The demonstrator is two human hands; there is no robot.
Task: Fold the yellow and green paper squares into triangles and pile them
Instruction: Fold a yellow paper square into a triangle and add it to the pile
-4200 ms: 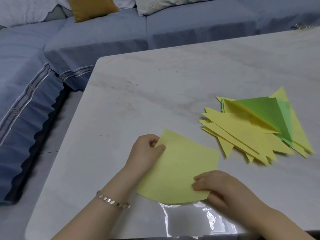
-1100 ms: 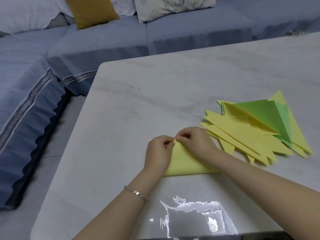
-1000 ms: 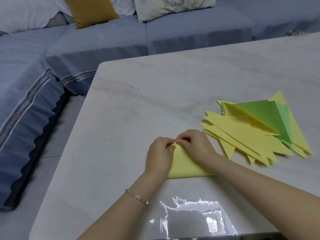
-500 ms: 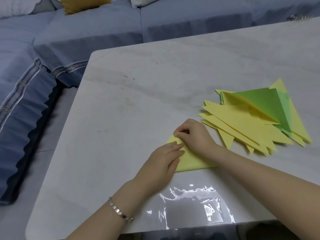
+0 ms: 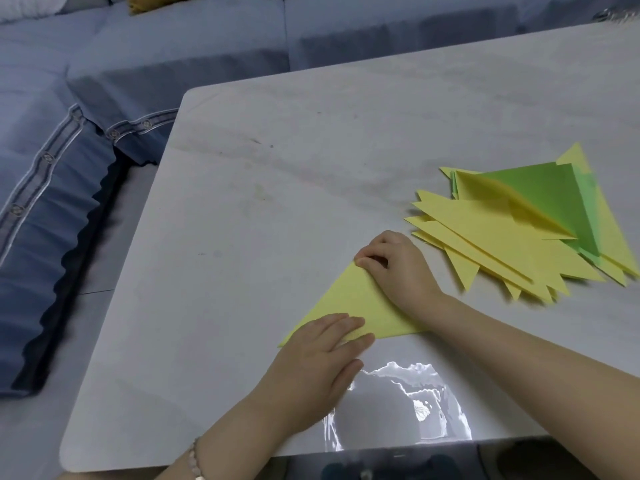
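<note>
A yellow paper folded into a triangle [image 5: 356, 303] lies flat on the white marble table [image 5: 277, 202], near its front edge. My right hand [image 5: 394, 268] pinches the triangle's top point with curled fingers. My left hand [image 5: 322, 355] lies flat with fingers together on the triangle's lower left part, along the folded edge. To the right sits the pile of folded triangles [image 5: 519, 233], mostly yellow, with a green one [image 5: 550, 199] among the upper layers.
A blue sofa [image 5: 104, 98] wraps around the table's far and left sides. The table's rounded left corner and front edge are close to my arms. A bright reflection [image 5: 398, 403] shines on the tabletop near the front edge.
The flat yellow square has been folded into a triangle. In the last half second my left hand slid down and left along the paper, pressing it flat, while my right hand stayed on the top point.
</note>
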